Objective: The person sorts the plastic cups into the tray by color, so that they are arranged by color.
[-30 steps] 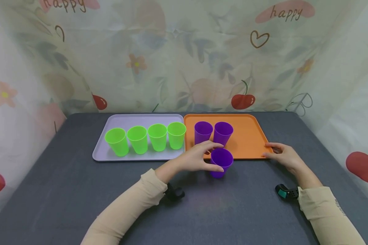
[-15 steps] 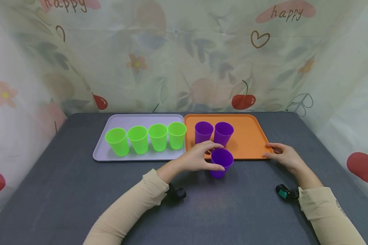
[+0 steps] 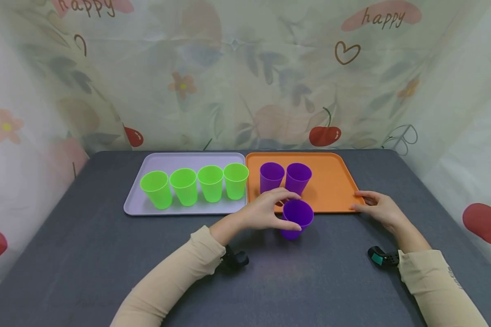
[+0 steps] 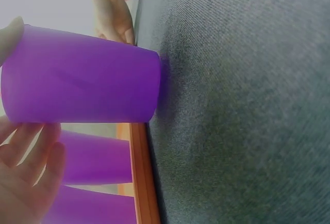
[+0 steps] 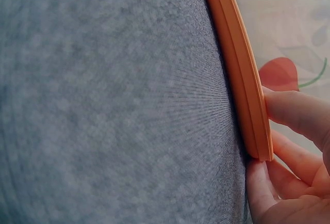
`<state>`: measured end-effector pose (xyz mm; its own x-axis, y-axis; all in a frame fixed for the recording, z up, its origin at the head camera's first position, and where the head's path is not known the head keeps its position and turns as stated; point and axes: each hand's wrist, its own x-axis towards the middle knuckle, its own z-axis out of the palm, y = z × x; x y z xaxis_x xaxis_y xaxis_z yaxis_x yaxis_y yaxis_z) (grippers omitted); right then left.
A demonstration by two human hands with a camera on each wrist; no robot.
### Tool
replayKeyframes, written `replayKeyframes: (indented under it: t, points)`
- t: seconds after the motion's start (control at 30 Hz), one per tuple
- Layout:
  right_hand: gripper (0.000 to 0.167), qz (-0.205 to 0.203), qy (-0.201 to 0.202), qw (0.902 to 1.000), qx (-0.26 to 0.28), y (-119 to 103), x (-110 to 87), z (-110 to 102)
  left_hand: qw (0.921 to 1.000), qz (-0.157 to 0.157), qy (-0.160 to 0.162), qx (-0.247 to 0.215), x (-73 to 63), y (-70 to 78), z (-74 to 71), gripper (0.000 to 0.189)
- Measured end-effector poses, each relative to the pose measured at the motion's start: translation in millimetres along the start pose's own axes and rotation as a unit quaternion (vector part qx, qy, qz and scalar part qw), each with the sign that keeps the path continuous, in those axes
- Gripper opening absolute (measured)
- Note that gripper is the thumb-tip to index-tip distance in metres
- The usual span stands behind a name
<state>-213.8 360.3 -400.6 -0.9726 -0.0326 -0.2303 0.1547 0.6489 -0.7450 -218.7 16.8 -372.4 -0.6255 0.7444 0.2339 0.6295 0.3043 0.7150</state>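
Note:
My left hand (image 3: pixel 266 212) holds a purple cup (image 3: pixel 298 216) near its rim, thumb on the near side and fingers on the far side. The cup is upright with a slight lean, in front of the orange tray (image 3: pixel 331 181). In the left wrist view the cup's base (image 4: pixel 154 87) is close to the dark cloth; I cannot tell whether it touches. Two more purple cups stand on the tray, the left one (image 3: pixel 271 175) and the right one (image 3: pixel 298 175), partly hidden by my left hand. My right hand (image 3: pixel 379 210) grips the tray's near right corner (image 5: pixel 260 141).
Left of the orange tray lies a lilac tray (image 3: pixel 192 157), their edges side by side. Several green cups (image 3: pixel 184 186) stand on it in a row. Dark cloth (image 3: pixel 303 286) covers the table, and a patterned curtain (image 3: pixel 237 91) hangs behind and at both sides.
The purple cup in my left hand has shifted slightly right and toward me, with the fingertips following. My right hand and both trays stay in place.

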Motion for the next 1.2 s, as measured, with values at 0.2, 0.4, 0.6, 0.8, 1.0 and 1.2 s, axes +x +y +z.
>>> replayKeyframes:
  t: [0.2,0.4,0.6,0.8,1.0,1.2]
  points:
    - [0.074,-0.003,-0.004,1.0000,0.003,0,0.2,0,1.0000,0.006,0.000,0.002,1.5,2.3,-3.1,0.062]
    - [0.075,-0.003,-0.003,1.0000,0.004,1,0.4,0,1.0000,0.002,-0.001,0.009,4.3,6.7,-8.0,0.062]
    - [0.075,-0.005,-0.003,1.0000,0.006,2,0.3,1,0.9993,0.022,0.011,0.030,8.7,12.3,-12.5,0.062]
    - [0.075,-0.003,0.000,1.0000,0.006,1,0.1,1,0.9984,0.035,0.016,0.041,14.9,14.7,-16.1,0.063]
    - [0.075,-0.001,0.000,1.0000,0.006,1,0.4,1,0.9976,0.037,0.023,0.053,25.1,18.6,-19.3,0.066]
    - [0.074,0.000,0.001,1.0000,0.006,1,0.5,1,0.9983,0.013,0.019,0.053,36.5,25.7,-20.3,0.067]
